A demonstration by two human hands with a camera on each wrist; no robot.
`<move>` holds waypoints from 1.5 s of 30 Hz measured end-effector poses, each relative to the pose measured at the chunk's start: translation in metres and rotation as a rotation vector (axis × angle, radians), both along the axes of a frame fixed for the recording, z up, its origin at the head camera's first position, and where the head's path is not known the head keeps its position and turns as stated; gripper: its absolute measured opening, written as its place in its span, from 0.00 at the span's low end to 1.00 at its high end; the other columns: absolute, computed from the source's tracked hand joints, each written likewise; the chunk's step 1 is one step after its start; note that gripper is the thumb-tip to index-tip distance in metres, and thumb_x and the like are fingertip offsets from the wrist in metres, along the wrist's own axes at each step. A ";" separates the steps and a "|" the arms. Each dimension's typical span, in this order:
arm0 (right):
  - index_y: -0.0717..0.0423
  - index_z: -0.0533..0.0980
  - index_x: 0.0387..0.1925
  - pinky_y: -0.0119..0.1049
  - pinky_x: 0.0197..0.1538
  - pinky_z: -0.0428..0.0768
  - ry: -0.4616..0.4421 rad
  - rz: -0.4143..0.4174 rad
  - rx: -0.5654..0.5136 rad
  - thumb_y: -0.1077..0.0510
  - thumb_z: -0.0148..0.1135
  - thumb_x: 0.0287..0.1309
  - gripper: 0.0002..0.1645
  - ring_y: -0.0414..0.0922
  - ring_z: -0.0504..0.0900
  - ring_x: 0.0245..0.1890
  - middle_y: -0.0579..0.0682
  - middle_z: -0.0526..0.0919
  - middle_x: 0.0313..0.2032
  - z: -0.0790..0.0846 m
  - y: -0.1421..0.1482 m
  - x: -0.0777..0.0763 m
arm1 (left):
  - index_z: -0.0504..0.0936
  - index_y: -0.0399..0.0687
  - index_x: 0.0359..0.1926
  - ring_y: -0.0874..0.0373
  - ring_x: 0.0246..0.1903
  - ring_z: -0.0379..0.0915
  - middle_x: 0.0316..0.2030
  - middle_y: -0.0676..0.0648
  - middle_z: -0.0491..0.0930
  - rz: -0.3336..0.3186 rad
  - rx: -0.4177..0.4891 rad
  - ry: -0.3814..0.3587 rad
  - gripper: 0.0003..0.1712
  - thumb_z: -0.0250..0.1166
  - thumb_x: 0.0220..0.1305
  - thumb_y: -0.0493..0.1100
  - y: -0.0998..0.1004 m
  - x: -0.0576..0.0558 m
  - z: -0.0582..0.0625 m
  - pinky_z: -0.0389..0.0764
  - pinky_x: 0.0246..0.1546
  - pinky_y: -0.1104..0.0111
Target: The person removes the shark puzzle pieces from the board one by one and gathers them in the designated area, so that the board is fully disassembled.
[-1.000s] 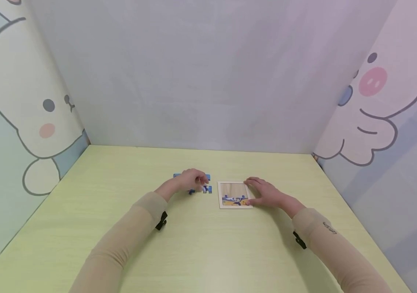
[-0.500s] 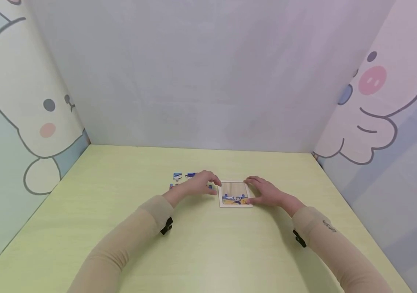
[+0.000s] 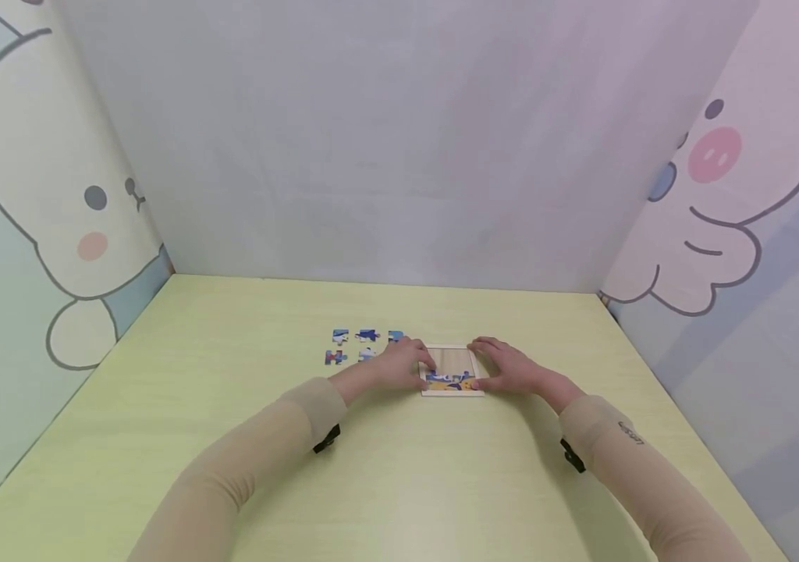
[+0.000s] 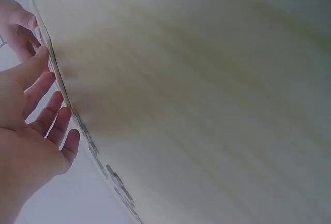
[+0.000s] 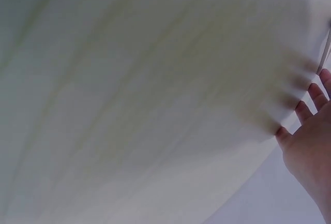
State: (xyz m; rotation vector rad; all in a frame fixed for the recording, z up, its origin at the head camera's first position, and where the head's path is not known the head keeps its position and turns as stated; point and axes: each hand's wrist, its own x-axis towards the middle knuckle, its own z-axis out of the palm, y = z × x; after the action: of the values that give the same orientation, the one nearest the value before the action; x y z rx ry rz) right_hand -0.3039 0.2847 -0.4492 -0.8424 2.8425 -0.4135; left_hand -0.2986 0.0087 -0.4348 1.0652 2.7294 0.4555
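Note:
In the head view a square wooden puzzle frame lies on the table. Joined puzzle pieces, blue above and yellow below, fill its near part; bare wood shows behind them. At the frame's left edge is my left hand, with thumb and index finger apart over the rim. Its fingers look loosely bent in the left wrist view, and no piece shows between them. My right hand rests along the frame's right edge, thumb near the front corner and fingers extended and spread.
Several loose blue puzzle pieces lie left of the frame, some partly behind my left hand. A pale yellow table runs back to a grey curtain. Printed cartoon panels stand at both sides.
My left hand has moved right, from above the loose pieces to the frame's left edge, uncovering several pieces. The right hand has stayed at the frame's right edge.

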 end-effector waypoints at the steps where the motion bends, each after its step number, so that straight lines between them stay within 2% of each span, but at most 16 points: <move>1: 0.54 0.59 0.69 0.60 0.65 0.57 -0.004 0.000 -0.001 0.36 0.63 0.53 0.48 0.63 0.57 0.67 0.61 0.57 0.69 0.000 0.000 0.000 | 0.81 0.58 0.52 0.53 0.55 0.64 0.56 0.50 0.73 0.004 -0.001 -0.004 0.21 0.68 0.56 0.53 0.001 0.000 0.000 0.64 0.57 0.55; 6: 0.54 0.59 0.69 0.59 0.65 0.57 -0.028 -0.010 -0.010 0.35 0.61 0.54 0.48 0.62 0.56 0.68 0.60 0.57 0.69 0.000 0.000 -0.001 | 0.82 0.58 0.50 0.53 0.56 0.63 0.55 0.51 0.73 0.022 0.012 -0.019 0.19 0.69 0.56 0.52 0.003 -0.001 -0.001 0.63 0.58 0.55; 12: 0.57 0.63 0.65 0.57 0.64 0.60 0.004 -0.048 -0.005 0.32 0.58 0.55 0.46 0.61 0.61 0.65 0.61 0.61 0.66 0.001 -0.010 -0.001 | 0.83 0.60 0.48 0.52 0.56 0.63 0.55 0.51 0.73 0.047 0.019 -0.040 0.18 0.70 0.55 0.52 0.003 0.000 0.002 0.63 0.57 0.55; 18: 0.58 0.65 0.62 0.56 0.61 0.65 0.048 -0.093 0.021 0.30 0.59 0.52 0.47 0.60 0.67 0.60 0.60 0.65 0.63 0.001 -0.018 0.002 | 0.83 0.59 0.47 0.53 0.55 0.62 0.55 0.51 0.73 0.050 0.039 -0.066 0.17 0.70 0.54 0.50 0.004 0.000 0.002 0.62 0.57 0.56; 28: 0.60 0.65 0.61 0.56 0.60 0.65 0.058 -0.124 0.039 0.32 0.63 0.50 0.47 0.59 0.67 0.58 0.59 0.65 0.61 0.003 -0.022 0.007 | 0.83 0.59 0.46 0.54 0.54 0.61 0.53 0.52 0.73 0.054 0.063 -0.093 0.16 0.71 0.54 0.48 0.005 0.001 0.004 0.61 0.57 0.55; 37: 0.59 0.66 0.60 0.56 0.61 0.65 0.066 -0.112 0.042 0.33 0.63 0.51 0.46 0.58 0.68 0.57 0.59 0.66 0.60 0.005 -0.024 0.007 | 0.82 0.59 0.43 0.57 0.48 0.63 0.45 0.56 0.76 0.075 0.081 -0.090 0.16 0.73 0.51 0.47 0.006 0.000 0.004 0.62 0.55 0.58; 42: 0.59 0.66 0.59 0.55 0.60 0.66 0.070 -0.110 0.037 0.33 0.63 0.50 0.45 0.58 0.69 0.56 0.59 0.67 0.59 0.006 -0.025 0.008 | 0.79 0.58 0.39 0.60 0.42 0.65 0.38 0.59 0.77 0.040 0.097 -0.058 0.16 0.74 0.49 0.46 0.007 -0.003 0.004 0.64 0.51 0.62; 45: 0.60 0.67 0.59 0.54 0.60 0.67 0.072 -0.110 0.034 0.33 0.64 0.50 0.45 0.57 0.69 0.55 0.59 0.67 0.59 0.006 -0.025 0.008 | 0.78 0.57 0.38 0.62 0.40 0.69 0.35 0.59 0.78 0.017 0.131 -0.088 0.15 0.73 0.50 0.44 0.007 -0.004 0.005 0.67 0.49 0.65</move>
State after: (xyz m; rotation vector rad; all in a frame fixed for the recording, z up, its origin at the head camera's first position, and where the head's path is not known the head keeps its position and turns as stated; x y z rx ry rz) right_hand -0.2955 0.2593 -0.4432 -0.7118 2.9627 -0.3547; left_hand -0.3029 0.0153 -0.4302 1.0265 2.6647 0.6749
